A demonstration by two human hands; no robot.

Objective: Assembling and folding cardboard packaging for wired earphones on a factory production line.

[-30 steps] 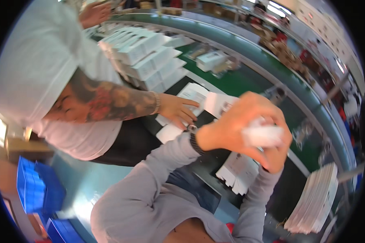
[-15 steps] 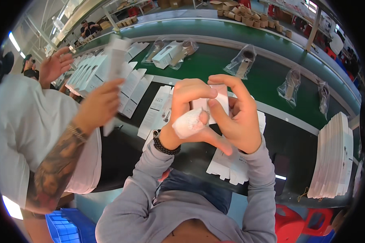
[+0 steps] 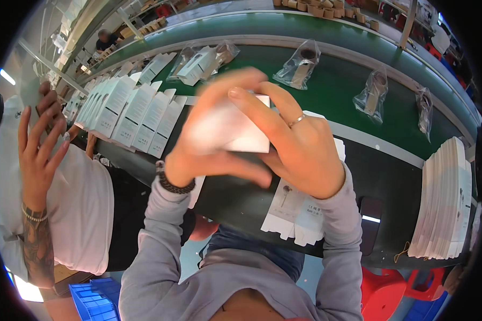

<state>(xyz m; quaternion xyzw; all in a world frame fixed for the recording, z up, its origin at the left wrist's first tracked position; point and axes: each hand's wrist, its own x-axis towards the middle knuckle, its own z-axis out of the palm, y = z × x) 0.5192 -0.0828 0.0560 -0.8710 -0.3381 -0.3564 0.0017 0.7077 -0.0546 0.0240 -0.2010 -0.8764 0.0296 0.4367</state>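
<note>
A small white carton [image 3: 255, 138] is held up between my two hands above the black worktop. My left hand [image 3: 201, 152], blurred by motion and with a white bandage on one finger, curls round its left side. On the carton's right side, my right hand [image 3: 300, 147] grips with bent fingers; one finger wears a ring. Much of the carton is hidden behind the fingers. Below my right hand lie flat white printed cartons [image 3: 289, 211] with notched flaps.
A row of white cartons [image 3: 124, 115] leans at the left, near a co-worker's raised hand [image 3: 40, 139]. Bagged parts [image 3: 301, 67] lie along the green conveyor [image 3: 337, 91]. A tall stack of flat cartons [image 3: 439, 200] and a dark phone [image 3: 370, 227] are at the right.
My hands have shifted left and turned the white carton. At the left, the co-worker's carton has left their hand, which is now raised with fingers spread.
</note>
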